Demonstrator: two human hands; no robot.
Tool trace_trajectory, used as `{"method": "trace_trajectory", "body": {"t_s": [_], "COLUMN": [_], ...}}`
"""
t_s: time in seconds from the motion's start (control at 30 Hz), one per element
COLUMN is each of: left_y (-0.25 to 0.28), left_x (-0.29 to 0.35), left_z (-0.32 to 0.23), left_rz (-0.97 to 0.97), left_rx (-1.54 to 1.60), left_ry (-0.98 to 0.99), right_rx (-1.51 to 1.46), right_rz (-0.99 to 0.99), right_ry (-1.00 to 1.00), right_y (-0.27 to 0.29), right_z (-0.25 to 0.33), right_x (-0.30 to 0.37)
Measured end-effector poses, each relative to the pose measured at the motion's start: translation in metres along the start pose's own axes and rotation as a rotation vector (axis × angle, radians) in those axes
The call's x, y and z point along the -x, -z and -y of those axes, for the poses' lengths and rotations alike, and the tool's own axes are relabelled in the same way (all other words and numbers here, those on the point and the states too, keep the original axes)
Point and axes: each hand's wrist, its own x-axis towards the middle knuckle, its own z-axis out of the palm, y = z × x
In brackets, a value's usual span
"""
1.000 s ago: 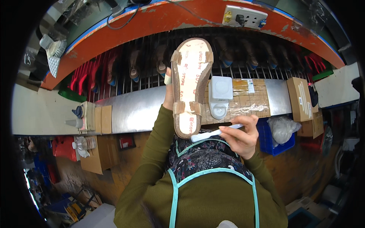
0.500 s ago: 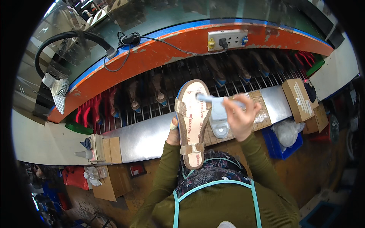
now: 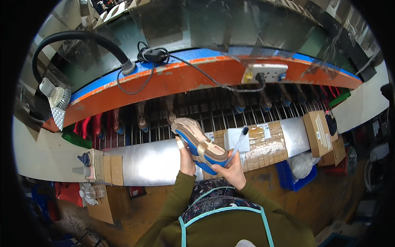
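Tilted above the metal bench ledge is a sandal upper on a blue shoe last (image 3: 196,132), its pale insole facing up with tan straps across. My left hand (image 3: 187,161) grips its left side, a white wrap on one finger. My right hand (image 3: 233,172) is closed round the handle of a toothbrush (image 3: 237,147), with dark bristles pointing up and away. The right thumb also touches the near end of the last. Behind the toothbrush, a white lidded container (image 3: 231,136) stands on the ledge, partly covered by the last.
Beyond the ledge, a rod conveyor (image 3: 205,109) carries several lasts under an orange-edged machine (image 3: 185,76). A cardboard box (image 3: 317,133) stands right, above a blue bin (image 3: 294,181). A flexible black hose (image 3: 78,36) arches at the left. A power strip (image 3: 265,73) is fixed ahead.
The last has tipped from upright to slanted, its blue side now showing. My right hand has moved down to its near end, lifting the toothbrush off the insole. The view has shifted.
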Motion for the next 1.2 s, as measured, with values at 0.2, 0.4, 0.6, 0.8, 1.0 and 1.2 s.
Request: {"method": "trace_trajectory", "body": {"t_s": [0.2, 0.4, 0.6, 0.8, 1.0, 1.2], "left_y": [0.034, 0.059, 0.093, 0.125, 0.153, 0.151], "left_x": [-0.034, -0.031, -0.029, -0.032, -0.044, -0.038], "left_z": [0.013, -0.02, -0.031, -0.038, -0.043, -0.052], "left_rz": [0.187, 0.172, 0.062, -0.045, -0.123, -0.114], "left_rx": [-0.237, -0.239, -0.184, -0.257, -0.226, -0.267], "left_ry": [0.152, 0.034, 0.025, 0.04, 0.073, 0.065], "right_rx": [-0.086, 0.401, 0.708, 1.035, 1.483, 1.809], "right_rz": [-0.317, -0.484, -0.346, -0.188, 0.221, 0.021], "right_ry": [-0.141, -0.078, 0.019, -0.259, -0.355, -0.061], "right_y": [0.018, 0.045, 0.031, 0.033, 0.112, 0.165], "right_z": [-0.003, -0.053, -0.091, -0.137, -0.159, -0.111], "right_x": [-0.074, -0.19, -0.242, -0.264, -0.285, -0.319]}}
